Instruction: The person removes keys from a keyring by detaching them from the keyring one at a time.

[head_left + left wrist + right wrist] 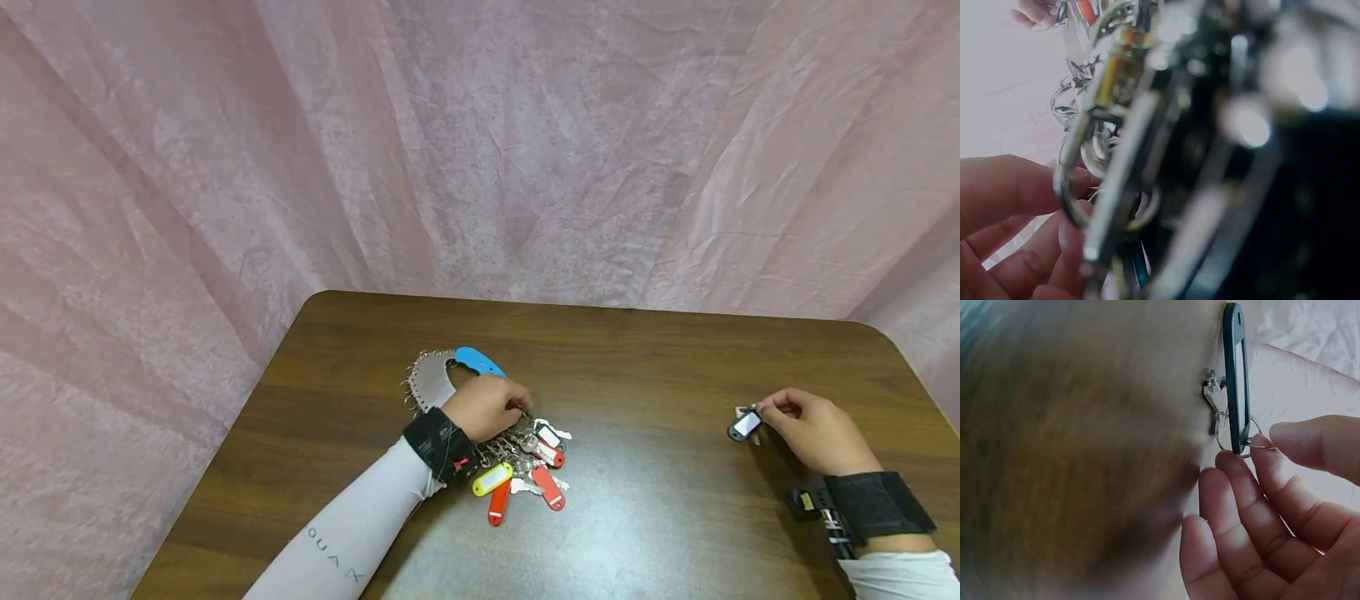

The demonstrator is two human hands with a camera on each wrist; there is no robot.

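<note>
On the table, a key holder made of a curved grey metal plate carries small hooks along its rim and a blue handle. My left hand reaches over it and pinches a small metal clip at its right side; the metalwork is blurred up close. Beside that hand hang bunched keys with a yellow tag and several red tags. Far to the right, my right hand pinches the wire ring of a black key tag, which has a silver key on it.
The brown wooden table has rounded far corners. Behind it hangs a pink curtain. Each wrist wears a black strap, and the right one bears a small camera.
</note>
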